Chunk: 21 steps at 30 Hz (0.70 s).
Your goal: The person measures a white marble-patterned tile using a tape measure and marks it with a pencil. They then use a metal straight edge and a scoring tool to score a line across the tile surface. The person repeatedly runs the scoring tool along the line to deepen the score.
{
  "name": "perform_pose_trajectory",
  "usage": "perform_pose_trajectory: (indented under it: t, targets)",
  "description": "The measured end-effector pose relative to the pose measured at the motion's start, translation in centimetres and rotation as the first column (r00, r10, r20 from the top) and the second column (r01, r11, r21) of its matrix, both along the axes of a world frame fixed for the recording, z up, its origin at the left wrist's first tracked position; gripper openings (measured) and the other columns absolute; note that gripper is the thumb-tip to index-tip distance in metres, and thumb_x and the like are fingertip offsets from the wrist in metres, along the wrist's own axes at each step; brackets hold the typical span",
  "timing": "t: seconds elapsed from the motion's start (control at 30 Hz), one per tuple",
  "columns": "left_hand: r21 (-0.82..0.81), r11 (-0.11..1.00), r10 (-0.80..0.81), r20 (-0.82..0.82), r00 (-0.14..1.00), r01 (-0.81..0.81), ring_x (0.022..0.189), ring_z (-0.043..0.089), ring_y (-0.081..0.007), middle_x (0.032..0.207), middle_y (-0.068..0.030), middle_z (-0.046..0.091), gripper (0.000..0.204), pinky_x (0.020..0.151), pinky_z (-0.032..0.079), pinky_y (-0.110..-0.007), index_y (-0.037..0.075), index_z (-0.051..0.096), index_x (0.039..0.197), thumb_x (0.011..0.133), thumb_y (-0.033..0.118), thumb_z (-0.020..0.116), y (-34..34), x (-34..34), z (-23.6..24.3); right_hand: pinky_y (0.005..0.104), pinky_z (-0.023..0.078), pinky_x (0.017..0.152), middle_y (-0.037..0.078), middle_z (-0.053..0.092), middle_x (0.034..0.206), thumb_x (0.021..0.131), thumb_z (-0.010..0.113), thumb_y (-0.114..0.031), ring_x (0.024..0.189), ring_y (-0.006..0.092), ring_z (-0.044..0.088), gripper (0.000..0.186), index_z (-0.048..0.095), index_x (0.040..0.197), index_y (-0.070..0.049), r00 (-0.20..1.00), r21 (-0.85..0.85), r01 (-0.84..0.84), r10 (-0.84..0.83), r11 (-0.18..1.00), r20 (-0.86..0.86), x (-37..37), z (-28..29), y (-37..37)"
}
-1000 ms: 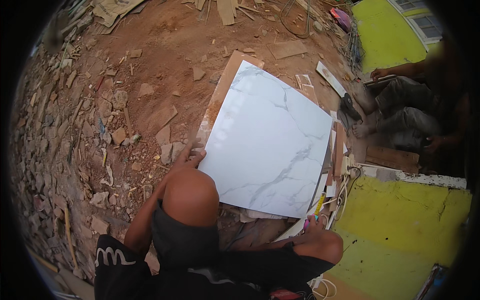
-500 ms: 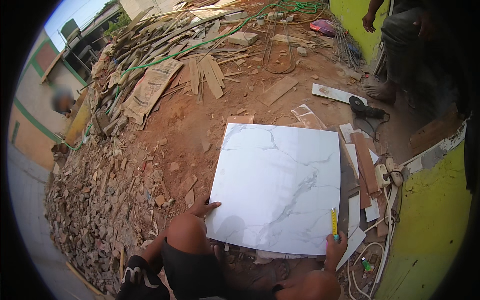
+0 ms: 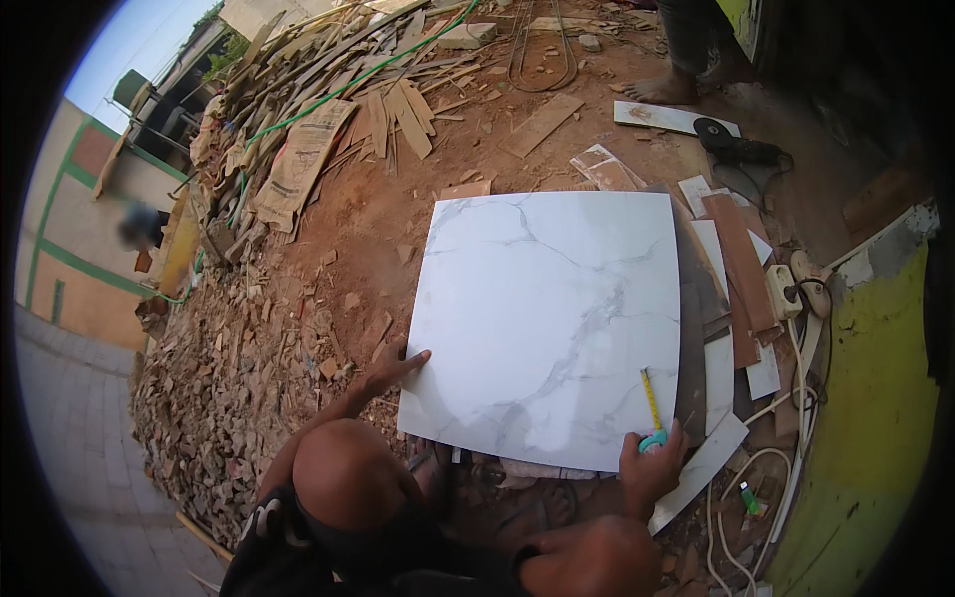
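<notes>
left hand (image 3: 394, 368) touches the tile (image 3: 532, 328) at its left edge, grip unclear; right hand (image 3: 653, 470) clasps a tape measure (image 3: 653, 441) over its near-right corner.

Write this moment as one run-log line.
left hand: touching white tile at left edge | right hand: holding tape measure, yellow blade extended over tile | nearby: angle grinder, power strip

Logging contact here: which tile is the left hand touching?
The large, grey-veined white tile at the left hand; the white pieces on its right are much smaller.
</notes>
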<state>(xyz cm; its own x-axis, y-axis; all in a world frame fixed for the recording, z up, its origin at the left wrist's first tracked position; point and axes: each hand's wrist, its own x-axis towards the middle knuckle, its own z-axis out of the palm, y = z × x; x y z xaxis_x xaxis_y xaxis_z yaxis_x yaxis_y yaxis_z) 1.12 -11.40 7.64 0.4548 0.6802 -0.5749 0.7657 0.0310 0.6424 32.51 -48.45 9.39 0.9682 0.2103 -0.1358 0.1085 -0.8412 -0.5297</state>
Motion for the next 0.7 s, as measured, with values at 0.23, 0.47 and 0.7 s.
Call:
perform_pose_trajectory:
  t: [0.23,0.47,0.7]
  targets:
    - [-0.158,0.936,0.349,0.281,0.894,-0.316,0.086,0.071,-0.0207,0.104,-0.016,0.073,0.051,0.074,0.06,-0.038,-0.007,0.063,0.122,0.097,0.036,0.075,-0.3,3.4,-1.4,0.0481,0.054,0.091,0.022,0.061,0.122,0.077,0.072,-0.021,0.11,0.0416,0.064,0.059,0.061,0.129,0.005,0.996,0.114,-0.087,0.083,0.99,0.042,1.3,-1.7,-1.5]
    - [-0.191,0.904,0.427,0.359,0.83,-0.382,0.082,0.072,-0.0223,0.102,-0.0181,0.074,0.045,0.072,0.061,-0.039,-0.008,0.063,0.12,0.095,0.026,0.078,-0.5,2.9,-2.3,0.0446,0.054,0.09,0.022,0.067,0.11,0.08,0.071,-0.013,0.102,0.0371,0.067,0.046,0.065,0.121,0.008,0.992,0.245,-0.027,0.056,0.969,-0.111,2.8,-1.5,-1.6]
    - [-0.241,0.883,0.467,0.366,0.805,-0.402,0.09,0.073,-0.0259,0.11,-0.0236,0.071,0.053,0.076,0.061,-0.04,-0.011,0.057,0.128,0.095,0.024,0.078,-1.8,4.2,-2.1,0.0355,0.053,0.073,0.011,0.068,0.087,0.082,0.069,-0.01,0.079,0.0203,0.065,0.032,0.07,0.111,0.004,0.987,0.227,0.076,-0.04,0.971,-0.159,5.1,-1.9,-2.2]
